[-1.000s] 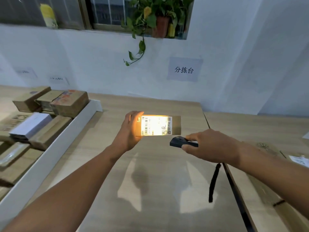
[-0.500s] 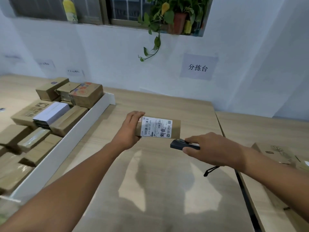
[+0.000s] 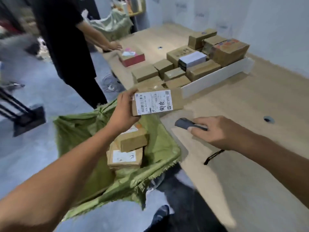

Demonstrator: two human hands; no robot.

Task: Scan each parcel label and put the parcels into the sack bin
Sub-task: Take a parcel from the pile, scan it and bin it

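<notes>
Left hand [image 3: 124,113] grips one end of a parcel [image 3: 175,99], its label [image 3: 153,102] facing up. The parcel is held in the air above the table-side rim of the open green sack [image 3: 80,129] (boxes [image 3: 132,144] already lie inside). Right hand [image 3: 217,132], fingers curled round a dark scanner [image 3: 184,123], is over the table [image 3: 250,114], just right of the parcel. Beyond, a white tray [image 3: 217,77] holds more parcels [image 3: 192,69].

parcel [image 3: 157,102] carried left to table [image 3: 242,104] edge, over green sack [image 3: 78,131]
</notes>
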